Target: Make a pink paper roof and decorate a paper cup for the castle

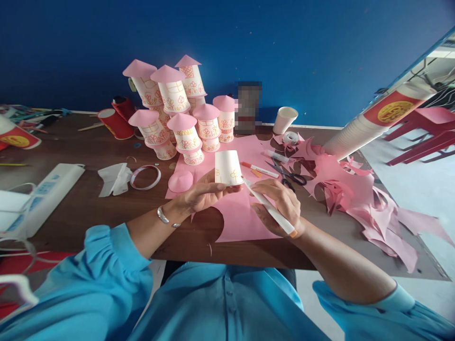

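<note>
A white paper cup [227, 166] is upside down in my left hand [203, 193], whose fingers close around its lower part. Yellow-orange flower and grass drawings run along the cup's wide rim. Between the fingers of my right hand [280, 201] is a white marker [272, 211] with an orange end, its tip at or very near the cup's right edge. Below both hands lies a pink paper sheet [245, 218] with curved cutouts. Just left of the cup sits a pink paper cone [180, 181]. Another marker [260, 170] and black-handled scissors [289, 174] lie beyond my right hand.
Several decorated cup towers with pink cone roofs [168, 74] stand at the back. Pink paper scraps [341, 180] and a long cup stack [369, 123] occupy the right. A tape roll [145, 177], tissue [114, 179] and power strip [46, 199] lie left. A blue wall [302, 52] rises behind.
</note>
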Demonstrator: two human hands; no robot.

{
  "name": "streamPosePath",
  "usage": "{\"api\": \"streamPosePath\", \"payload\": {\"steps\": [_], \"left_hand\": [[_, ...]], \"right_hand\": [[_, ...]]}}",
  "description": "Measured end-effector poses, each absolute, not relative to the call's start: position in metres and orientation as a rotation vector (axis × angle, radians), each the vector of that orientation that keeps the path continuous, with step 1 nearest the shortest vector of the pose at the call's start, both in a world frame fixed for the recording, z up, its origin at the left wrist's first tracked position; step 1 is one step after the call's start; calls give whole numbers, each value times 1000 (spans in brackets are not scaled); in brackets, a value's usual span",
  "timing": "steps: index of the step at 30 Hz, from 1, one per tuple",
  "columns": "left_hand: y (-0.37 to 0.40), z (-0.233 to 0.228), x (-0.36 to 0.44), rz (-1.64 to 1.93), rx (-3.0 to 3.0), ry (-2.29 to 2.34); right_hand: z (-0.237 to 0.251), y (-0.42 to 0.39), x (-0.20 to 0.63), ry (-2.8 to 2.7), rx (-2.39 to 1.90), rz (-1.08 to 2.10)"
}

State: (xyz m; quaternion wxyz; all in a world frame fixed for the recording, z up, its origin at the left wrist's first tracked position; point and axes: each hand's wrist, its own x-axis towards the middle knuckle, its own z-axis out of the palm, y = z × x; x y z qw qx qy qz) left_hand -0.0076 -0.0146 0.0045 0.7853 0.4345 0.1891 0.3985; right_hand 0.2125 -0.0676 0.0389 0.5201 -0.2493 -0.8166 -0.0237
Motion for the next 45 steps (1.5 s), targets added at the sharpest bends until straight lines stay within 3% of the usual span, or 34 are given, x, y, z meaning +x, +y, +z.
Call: {"api": "streamPosePath", "payload": {"steps": [33,45], "left_hand": [[-12,16,-14,728,803,371],[-12,6,-9,929,1310,582]], "right_hand": [[36,-64,214,-1936,-837,-84],[26,-47,219,-1893,-1003,-61]]}}
